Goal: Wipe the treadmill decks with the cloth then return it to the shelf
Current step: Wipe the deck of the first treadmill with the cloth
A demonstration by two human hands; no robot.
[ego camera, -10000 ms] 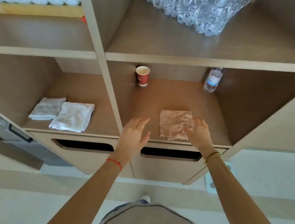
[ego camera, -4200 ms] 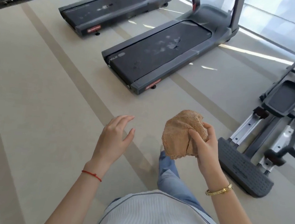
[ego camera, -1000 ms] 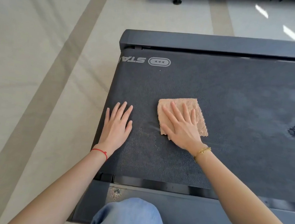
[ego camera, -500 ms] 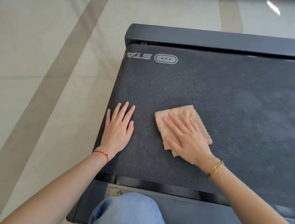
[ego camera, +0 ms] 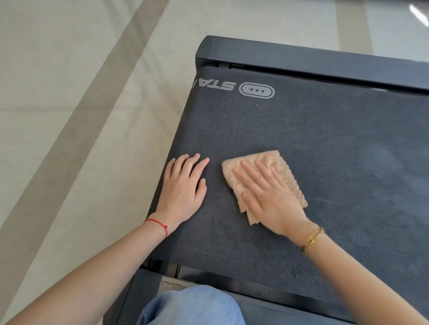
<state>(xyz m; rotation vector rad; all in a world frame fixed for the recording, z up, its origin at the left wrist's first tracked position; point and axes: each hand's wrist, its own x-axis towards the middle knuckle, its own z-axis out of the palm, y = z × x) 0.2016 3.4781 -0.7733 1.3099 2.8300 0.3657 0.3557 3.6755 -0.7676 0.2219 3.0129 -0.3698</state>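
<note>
Slid a little along the belt since half a second ago: cloth (ego camera: 264,177) and right hand (ego camera: 270,195), together, with the view drifted slightly as well. Before that, carried bunched in the right hand across the gym floor, and earlier taken from the shelf.

Now lying flat on the dark treadmill deck (ego camera: 338,152), near its rear end, tan and fuzzy, folded to a rough square. Pressed down by the right hand, fingers straight and spread across the top, palm over the near corner; no curl round the fabric, so an open, flat grip. Gold bracelet (ego camera: 311,238) on that wrist.

Left hand (ego camera: 184,185) planted flat on the belt just beside the cloth, apart from it, fingers straight and close together, holding nothing. Red string (ego camera: 157,224) round the left wrist.

Printed near the deck's end: a grey oval logo (ego camera: 257,91) with three arrowheads, beside partly cut-off lettering. Faint pale streak on the belt to the right of the cloth. Blue-jeaned knee (ego camera: 195,313) over the near side rail. Beige floor (ego camera: 56,122) with darker stripes to the left.
</note>
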